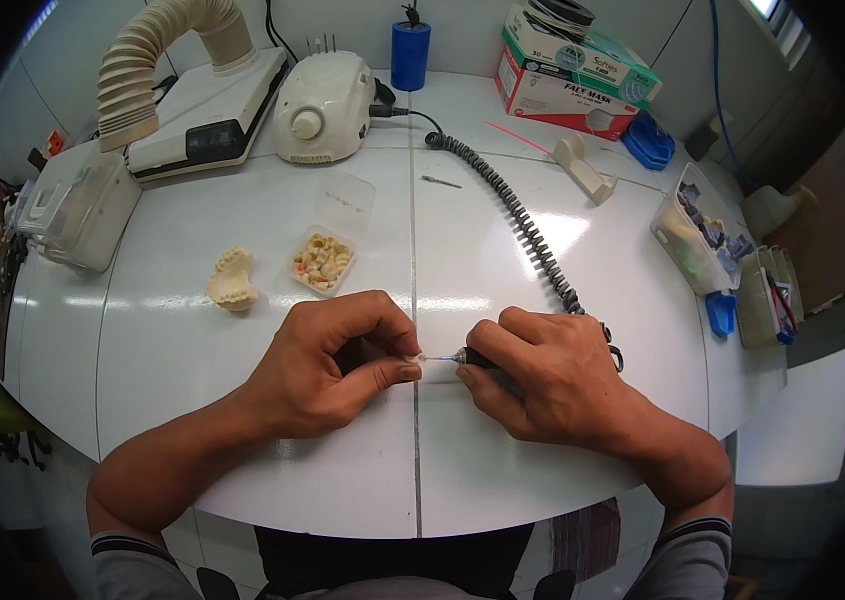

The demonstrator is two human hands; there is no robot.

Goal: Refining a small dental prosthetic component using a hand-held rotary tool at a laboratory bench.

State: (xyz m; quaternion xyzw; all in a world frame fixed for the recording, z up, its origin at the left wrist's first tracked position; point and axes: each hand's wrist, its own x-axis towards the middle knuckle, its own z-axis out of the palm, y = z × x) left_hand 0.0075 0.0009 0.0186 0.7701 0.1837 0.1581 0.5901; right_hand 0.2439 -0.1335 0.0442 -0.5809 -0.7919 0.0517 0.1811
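Observation:
My left hand (343, 370) pinches a small pale piece (413, 358) between thumb and index finger. My right hand (533, 375) grips a dark rotary handpiece (475, 356), whose thin metal bit points left and meets the piece at my left fingertips. A coiled black cord (513, 205) runs from behind my right hand back to a white control unit (313, 108). Beyond my left hand lie an open clear plastic box (323, 262) of small tooth-like pieces and a cream dental cast (231, 280).
A hose machine (203, 120), a lidded container (78, 210), a blue cylinder (410, 60), stacked boxes (573, 80), a beige holder (588, 175), a loose bit (441, 182), blue trays (648, 140) and filled bins (703, 230) sit around the curved white table (193, 370).

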